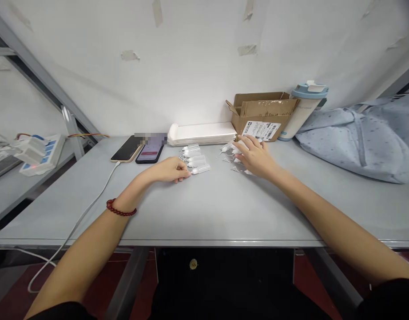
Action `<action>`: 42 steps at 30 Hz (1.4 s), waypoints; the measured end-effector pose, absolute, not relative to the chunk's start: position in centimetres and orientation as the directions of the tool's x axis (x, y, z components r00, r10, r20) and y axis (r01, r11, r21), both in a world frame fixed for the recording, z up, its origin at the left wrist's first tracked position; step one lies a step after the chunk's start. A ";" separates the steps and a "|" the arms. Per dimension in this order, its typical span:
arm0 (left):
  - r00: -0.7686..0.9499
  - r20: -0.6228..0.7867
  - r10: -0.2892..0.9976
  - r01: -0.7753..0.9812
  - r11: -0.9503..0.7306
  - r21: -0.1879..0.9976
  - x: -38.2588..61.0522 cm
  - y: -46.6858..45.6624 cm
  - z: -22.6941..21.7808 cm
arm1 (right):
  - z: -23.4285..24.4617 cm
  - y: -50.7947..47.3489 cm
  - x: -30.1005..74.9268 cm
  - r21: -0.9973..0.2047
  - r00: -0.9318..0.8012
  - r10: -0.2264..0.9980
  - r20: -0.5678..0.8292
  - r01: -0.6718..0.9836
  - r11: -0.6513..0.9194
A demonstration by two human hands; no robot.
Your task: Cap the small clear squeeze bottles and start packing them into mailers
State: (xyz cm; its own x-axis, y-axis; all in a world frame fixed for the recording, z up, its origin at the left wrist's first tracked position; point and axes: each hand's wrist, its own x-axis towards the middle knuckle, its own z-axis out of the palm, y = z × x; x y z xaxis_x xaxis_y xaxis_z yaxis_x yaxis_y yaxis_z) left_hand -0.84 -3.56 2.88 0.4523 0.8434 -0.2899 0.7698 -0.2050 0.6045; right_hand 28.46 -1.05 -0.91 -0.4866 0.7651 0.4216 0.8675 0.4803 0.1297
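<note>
Several small clear plastic bottles [195,158] lie in a row on the grey table [204,209]. My left hand [171,170], with a red bead bracelet on its wrist, rests curled beside them, fingertips pinched at the nearest bottle's end [200,169]. My right hand [254,155] lies with fingers spread over a small pile of clear pieces with white tips [231,153], just in front of a cardboard box [262,115].
Two phones [139,149] lie at the back left, one on a white cable [91,209]. A stack of white trays [202,133], a blue-lidded tumbler [302,111] and a pale blue bag [357,138] line the back. A power strip [41,153] sits far left.
</note>
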 end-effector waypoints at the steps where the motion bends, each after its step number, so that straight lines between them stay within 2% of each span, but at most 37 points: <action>1: 0.454 -0.287 0.844 0.770 -0.209 0.603 -0.8 -3.5 2.8 | -1.0 -1.0 28.5 0.122 -0.481 0.770 0.419 0.870 0.477; 9: 0.399 -0.204 0.894 0.793 -0.225 0.566 0.1 -3.7 2.2 | -1.0 -0.2 28.8 -0.088 -0.419 0.763 0.492 0.848 0.523; 18: 0.429 -0.237 0.872 0.748 -0.195 0.635 -0.2 -3.5 2.3 | -1.5 0.3 29.1 -0.175 -0.382 0.760 0.526 0.826 0.536; 23: 0.421 -0.278 0.864 0.754 -0.163 0.636 -0.3 -3.5 2.5 | -0.3 -0.4 28.9 -0.229 -0.319 0.718 0.619 0.801 0.553; 27: 0.418 -0.296 0.859 0.759 -0.151 0.634 -0.7 -3.6 2.9 | 1.6 -2.2 27.9 -0.290 -0.255 0.653 0.713 0.740 0.607; 30: 0.459 -0.287 0.841 0.737 -0.180 0.651 -1.1 -3.7 3.5 | 2.9 -4.4 26.8 -0.403 -0.214 0.666 0.714 0.652 0.642; 33: 0.498 -0.204 0.843 0.668 -0.222 0.711 -1.1 -4.2 4.4 | 3.8 -6.5 25.7 -0.471 -0.245 0.692 0.679 0.577 0.667; 36: 0.513 -0.107 0.852 0.560 -0.238 0.794 -0.3 -5.1 5.1 | 4.0 -7.7 25.0 -0.451 -0.294 0.661 0.690 0.540 0.711; 42: 0.543 -0.029 0.839 0.446 -0.259 0.857 1.6 -6.8 5.2 | 3.4 -7.4 24.9 -0.224 -0.388 0.523 0.759 0.598 0.769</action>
